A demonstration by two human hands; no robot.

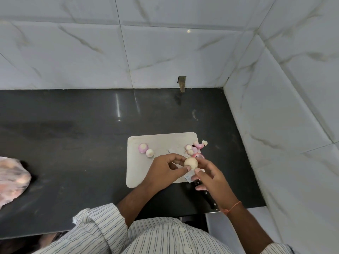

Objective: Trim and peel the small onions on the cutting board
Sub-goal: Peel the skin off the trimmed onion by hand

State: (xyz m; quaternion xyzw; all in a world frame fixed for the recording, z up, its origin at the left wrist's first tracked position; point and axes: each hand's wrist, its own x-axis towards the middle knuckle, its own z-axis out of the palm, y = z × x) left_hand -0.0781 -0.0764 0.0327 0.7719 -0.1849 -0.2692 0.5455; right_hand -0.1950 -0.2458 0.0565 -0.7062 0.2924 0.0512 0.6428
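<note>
A pale grey cutting board [146,167] lies on the dark counter. Above its right half my left hand [165,171] pinches a small pale peeled onion [190,163] between thumb and fingers. My right hand [211,175] touches the same onion from the right with its fingertips. Two more small onions, one pinkish [143,147] and one whitish [149,153], sit at the board's upper left. A heap of pink peels and trimmed ends [195,148] lies at the board's upper right corner. A black-handled knife [207,196] lies under my right hand, its blade on the board's lower right edge.
A thin plastic bag of onions [12,180] lies at the counter's left edge. White marble-look tiled walls [275,116] close the counter at the back and right. The counter's front edge [236,208] runs just below the knife handle.
</note>
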